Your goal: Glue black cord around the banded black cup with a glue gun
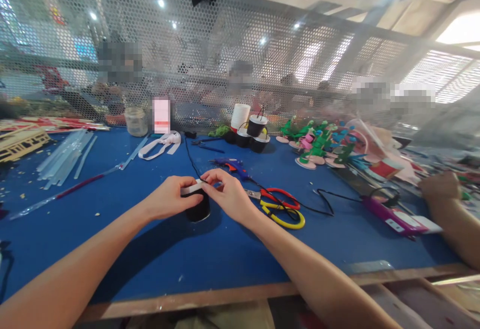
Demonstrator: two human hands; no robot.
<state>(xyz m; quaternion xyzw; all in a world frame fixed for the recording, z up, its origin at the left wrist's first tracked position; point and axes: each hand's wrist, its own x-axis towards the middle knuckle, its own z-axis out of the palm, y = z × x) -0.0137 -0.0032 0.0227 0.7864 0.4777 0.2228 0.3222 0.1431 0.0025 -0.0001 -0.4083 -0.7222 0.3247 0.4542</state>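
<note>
My left hand (167, 198) is closed round the left side of a small black cup (198, 210) with a white rim, fingers behind it and thumb across the front. A thin black cord (192, 158) runs from the back of the table to the cup's rim. At that rim my right hand (228, 196) pinches the cord's end between thumb and fingers; the exact contact is partly hidden. Right of the hands lie scissors (278, 192) with red and yellow handles. Beyond the hands is a blue glue gun (234, 165).
Small black cups (257, 125) with white rims stand beside a white spool (240, 115). Clear glue sticks (62, 158), white ribbon (161, 144) and a jar (136, 121) are leftward. Rightward are green craft figures (318, 144), a purple power strip (392, 217) and another person's arm (452, 214).
</note>
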